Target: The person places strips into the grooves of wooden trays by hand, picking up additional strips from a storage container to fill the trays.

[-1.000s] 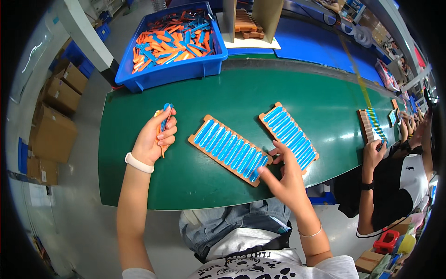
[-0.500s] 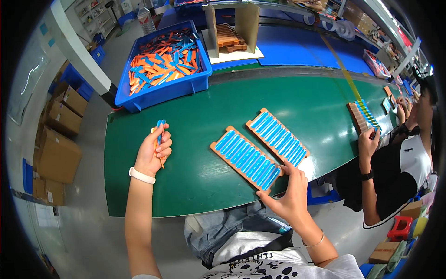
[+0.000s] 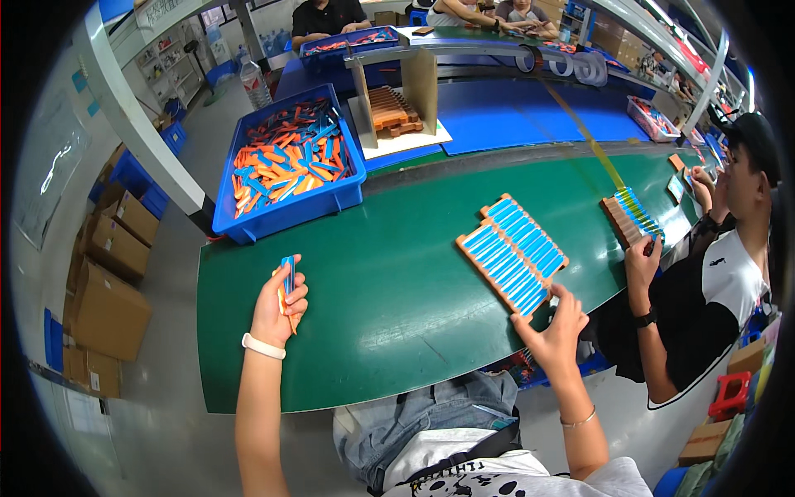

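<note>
My left hand (image 3: 280, 308) is closed around a small bunch of flat blue and orange strips (image 3: 288, 275), held upright above the left part of the green table. With thumb and fingers, my right hand (image 3: 558, 330) grips the near end of a brown slotted rack (image 3: 489, 280). Blue strips fill its slots side by side. Against its far side lies a second brown rack (image 3: 505, 200), likewise filled with blue strips, and the two appear to touch lengthwise.
A blue bin (image 3: 290, 217) of loose orange and blue strips stands at the table's far left. Behind the green table (image 3: 364, 331), brown racks (image 3: 393, 112) are stacked between upright boards. On the right, a co-worker's hand (image 3: 643, 263) holds a partly filled rack (image 3: 621, 222).
My right hand has pushed the nearer rack against the other one, closing the gap between them. My left hand still holds its strips. The view has tilted upward.
</note>
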A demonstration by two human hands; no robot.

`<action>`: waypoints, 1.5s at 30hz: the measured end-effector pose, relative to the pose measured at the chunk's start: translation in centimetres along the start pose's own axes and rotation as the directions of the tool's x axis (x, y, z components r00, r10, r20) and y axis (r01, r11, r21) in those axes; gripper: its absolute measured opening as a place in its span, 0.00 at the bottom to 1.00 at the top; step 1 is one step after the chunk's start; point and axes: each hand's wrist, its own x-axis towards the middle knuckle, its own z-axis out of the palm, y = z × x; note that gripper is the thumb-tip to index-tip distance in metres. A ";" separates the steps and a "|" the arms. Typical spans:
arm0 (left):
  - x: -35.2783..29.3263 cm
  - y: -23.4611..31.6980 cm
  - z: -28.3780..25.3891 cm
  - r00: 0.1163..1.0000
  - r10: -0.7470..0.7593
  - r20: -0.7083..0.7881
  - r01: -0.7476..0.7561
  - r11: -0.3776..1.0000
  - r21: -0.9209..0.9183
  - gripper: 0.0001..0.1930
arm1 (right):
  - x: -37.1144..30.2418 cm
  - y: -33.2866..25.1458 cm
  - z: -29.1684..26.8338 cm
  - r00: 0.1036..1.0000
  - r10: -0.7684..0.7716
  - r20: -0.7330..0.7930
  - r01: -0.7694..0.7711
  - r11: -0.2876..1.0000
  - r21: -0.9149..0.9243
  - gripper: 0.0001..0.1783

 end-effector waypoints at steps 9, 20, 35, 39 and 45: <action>0.7 -0.1 -0.5 0.993 0.046 0.105 -0.025 0.980 -0.196 0.26 | 5.3 2.5 1.6 0.977 -0.087 -0.195 0.038 0.969 -0.243 0.42; 4.5 -3.5 7.1 0.964 0.264 -0.023 -0.246 0.863 -0.442 0.18 | 5.5 -17.2 10.2 0.759 -0.605 0.240 0.100 0.473 0.875 0.33; 3.3 -6.3 7.5 0.957 0.182 0.227 -0.091 0.928 -0.361 0.27 | 8.2 -16.6 12.1 0.755 -0.367 0.543 -0.365 0.452 0.814 0.09; 3.3 -6.8 7.6 0.977 0.141 0.160 -0.109 0.975 -0.192 0.21 | 8.0 -16.4 12.2 0.813 -0.338 0.474 -0.341 0.384 0.858 0.08; 3.4 -6.3 7.4 0.991 0.107 0.079 -0.097 0.988 -0.117 0.19 | 8.2 -16.3 12.0 0.922 -0.300 0.244 -0.120 0.377 0.919 0.07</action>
